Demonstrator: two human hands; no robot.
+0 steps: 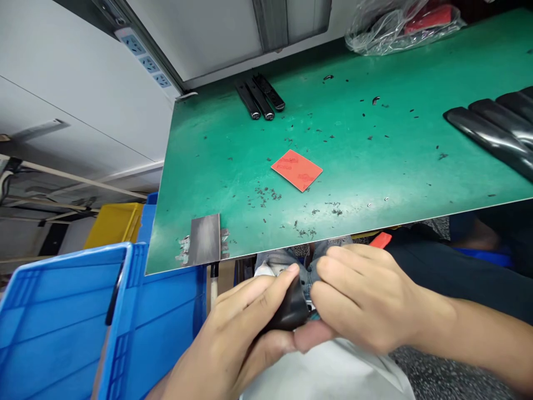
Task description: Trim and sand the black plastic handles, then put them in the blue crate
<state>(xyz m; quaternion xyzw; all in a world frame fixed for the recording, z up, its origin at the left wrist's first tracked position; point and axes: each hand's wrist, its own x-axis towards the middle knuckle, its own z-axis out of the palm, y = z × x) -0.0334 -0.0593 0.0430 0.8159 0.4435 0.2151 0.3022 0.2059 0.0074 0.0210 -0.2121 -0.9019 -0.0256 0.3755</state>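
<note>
In front of my lap, just below the table's front edge, my left hand (245,316) is closed around a smooth black plastic part (290,308). My right hand (362,294) is a fist against that part's right end. Out of the top of this fist sticks the red end of a tool (381,240), and a bit of metal shows between the fist and the black part. Its kind is hidden by my fingers. My right thumb presses near the lower edge of the black part, close to my left fingers.
On the green table (233,144) are black shavings, a red card (297,170), a grey abrasive-looking pad (204,239), several slim black parts (260,97), larger glossy black parts (495,136) and a clear plastic bag (383,33). Blue crates (162,316) stand left. A person's dark-clothed leg (433,266) is at right.
</note>
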